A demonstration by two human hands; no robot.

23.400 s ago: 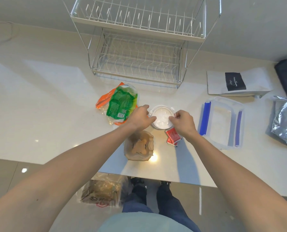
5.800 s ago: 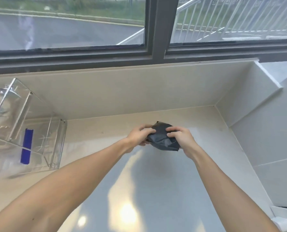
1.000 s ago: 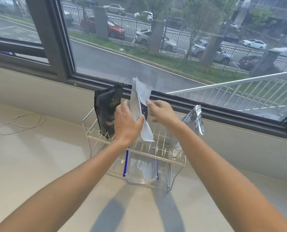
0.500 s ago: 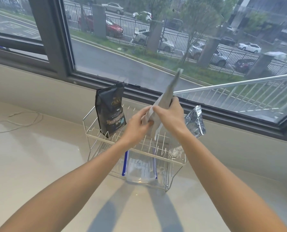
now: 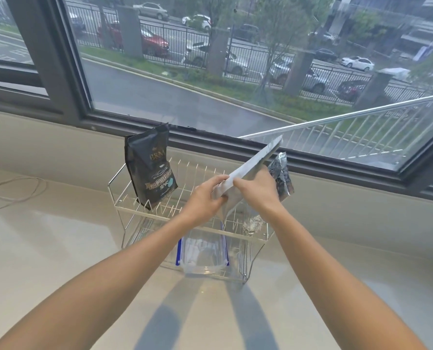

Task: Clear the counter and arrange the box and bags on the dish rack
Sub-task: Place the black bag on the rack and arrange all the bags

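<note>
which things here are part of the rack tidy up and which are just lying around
Part of the job:
- dish rack
- black bag, upright on the upper tier
- silver bag, at the rack's right end
- white bag, held tilted by the left hand and right hand
- clear box with blue clips, lower tier

Just lying about:
- thin cord on the counter, left of the rack

white bag (image 5: 250,170) now tilted flatter, both hands shifted lower on it
</note>
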